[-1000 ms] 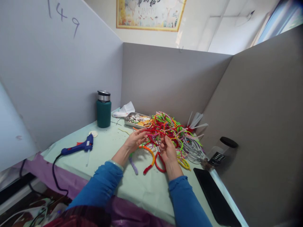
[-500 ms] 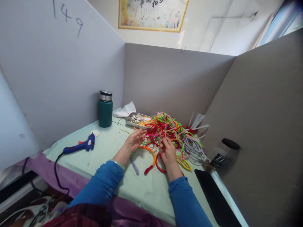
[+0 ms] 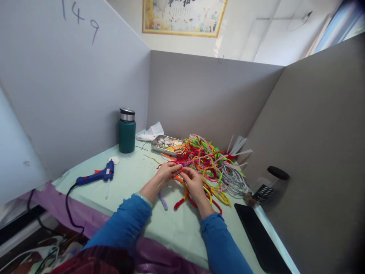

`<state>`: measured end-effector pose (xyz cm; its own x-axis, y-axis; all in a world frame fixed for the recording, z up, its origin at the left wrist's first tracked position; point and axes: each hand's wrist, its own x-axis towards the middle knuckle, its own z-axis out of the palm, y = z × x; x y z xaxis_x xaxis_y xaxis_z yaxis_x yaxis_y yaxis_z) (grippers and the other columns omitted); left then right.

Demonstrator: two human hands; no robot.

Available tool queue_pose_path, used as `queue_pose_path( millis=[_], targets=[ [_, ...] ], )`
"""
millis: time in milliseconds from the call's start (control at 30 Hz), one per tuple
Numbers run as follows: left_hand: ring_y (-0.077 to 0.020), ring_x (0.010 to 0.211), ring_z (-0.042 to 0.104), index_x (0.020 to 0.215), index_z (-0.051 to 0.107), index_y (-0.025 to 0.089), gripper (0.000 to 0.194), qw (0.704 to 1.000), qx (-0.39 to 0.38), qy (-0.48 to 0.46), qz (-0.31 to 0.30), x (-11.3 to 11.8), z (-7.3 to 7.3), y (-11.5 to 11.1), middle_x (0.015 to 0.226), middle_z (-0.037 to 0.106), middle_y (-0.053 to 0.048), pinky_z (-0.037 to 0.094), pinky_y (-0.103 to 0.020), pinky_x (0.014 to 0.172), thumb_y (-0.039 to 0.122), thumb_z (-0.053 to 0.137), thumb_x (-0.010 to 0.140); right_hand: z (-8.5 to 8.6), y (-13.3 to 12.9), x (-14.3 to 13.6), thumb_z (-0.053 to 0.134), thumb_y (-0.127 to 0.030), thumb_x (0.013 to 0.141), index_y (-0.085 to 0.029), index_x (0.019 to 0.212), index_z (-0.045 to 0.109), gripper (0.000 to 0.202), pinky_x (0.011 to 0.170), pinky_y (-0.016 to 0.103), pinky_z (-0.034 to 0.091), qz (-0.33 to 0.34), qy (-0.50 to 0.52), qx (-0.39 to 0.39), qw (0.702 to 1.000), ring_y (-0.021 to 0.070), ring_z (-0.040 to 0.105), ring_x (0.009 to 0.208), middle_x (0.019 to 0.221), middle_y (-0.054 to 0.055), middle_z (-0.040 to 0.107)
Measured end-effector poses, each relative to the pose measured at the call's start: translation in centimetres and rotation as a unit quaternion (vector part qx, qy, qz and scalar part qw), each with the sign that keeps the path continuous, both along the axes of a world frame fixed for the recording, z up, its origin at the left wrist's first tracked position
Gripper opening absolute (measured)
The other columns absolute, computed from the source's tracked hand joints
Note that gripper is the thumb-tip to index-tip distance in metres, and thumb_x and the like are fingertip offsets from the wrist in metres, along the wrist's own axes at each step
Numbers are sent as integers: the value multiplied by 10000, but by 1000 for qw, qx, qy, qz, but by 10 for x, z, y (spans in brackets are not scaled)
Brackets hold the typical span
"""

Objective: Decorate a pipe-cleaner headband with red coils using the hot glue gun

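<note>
My left hand [image 3: 164, 173] and my right hand [image 3: 192, 181] meet over the near edge of a tangled pile of coloured pipe cleaners [image 3: 209, 160]. Both pinch a red pipe cleaner [image 3: 177, 166] pulled out of the pile, fingertips almost touching. Under and beside my hands lie curved fuzzy headbands: an orange one [image 3: 182, 190], a purple one [image 3: 162, 199] and a red one [image 3: 211, 201]. Parts of them are hidden by my hands.
A blue glue gun [image 3: 95, 176] lies at the left with its black cord off the table edge. A green flask [image 3: 127, 131], a metal tray of small pieces [image 3: 168, 144], white tissue [image 3: 151, 132], a black tablet [image 3: 258, 236] and a dark-lidded jar [image 3: 269, 182] ring the work area. Grey partitions close three sides.
My hands have come together toward the left of the pile. The left hand, open before, now pinches a red pipe cleaner with the right hand.
</note>
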<state>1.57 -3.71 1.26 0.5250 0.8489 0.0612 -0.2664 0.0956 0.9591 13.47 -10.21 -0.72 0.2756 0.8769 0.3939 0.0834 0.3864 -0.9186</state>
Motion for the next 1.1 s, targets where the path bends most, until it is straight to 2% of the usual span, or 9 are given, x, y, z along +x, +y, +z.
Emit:
queue_pose_path(
  millis=[333,433,533,633,867,1100],
  targets=[
    [-47,397,354,601,516,134,372,999,33,13,-6,0,-6,3,465,412,57,274,-193,399,442,723,618,4,-1,3,614,-327,745,-201,770,640,131,512,224,364,-83,-22,28,996,101,453,529,634,-29,563],
    [-46,415,350,602,519,131,380,998,47,28,-13,0,-8,4,479,419,52,281,-188,409,456,716,620,5,-2,5,597,-340,763,-202,757,610,139,489,220,337,-63,-13,29,998,95,421,502,578,-50,504],
    [-50,415,353,602,532,128,378,996,73,32,-28,0,-9,4,465,424,52,294,-190,411,461,709,626,6,-4,7,590,-332,769,-195,737,594,140,486,217,321,-8,-25,9,1000,93,407,505,559,-56,480],
    [-54,406,358,634,569,120,359,995,88,44,-28,0,-8,3,444,423,55,304,-189,405,452,707,631,5,-5,9,591,-331,767,-184,717,593,155,481,217,312,31,-50,-16,998,93,403,505,557,-53,477],
    [-58,415,414,723,621,110,373,998,30,34,-34,0,-7,2,520,492,36,377,-208,435,460,708,626,-1,1,12,586,-381,766,-189,790,612,195,477,225,327,-15,-17,-13,1000,100,421,514,619,-38,530],
    [-51,413,406,737,630,102,371,997,44,45,-46,1,-6,1,590,565,5,376,-209,419,437,724,608,-1,3,12,612,-388,743,-182,774,604,209,505,245,373,-46,-43,-10,998,116,461,528,659,-14,584]
  ],
)
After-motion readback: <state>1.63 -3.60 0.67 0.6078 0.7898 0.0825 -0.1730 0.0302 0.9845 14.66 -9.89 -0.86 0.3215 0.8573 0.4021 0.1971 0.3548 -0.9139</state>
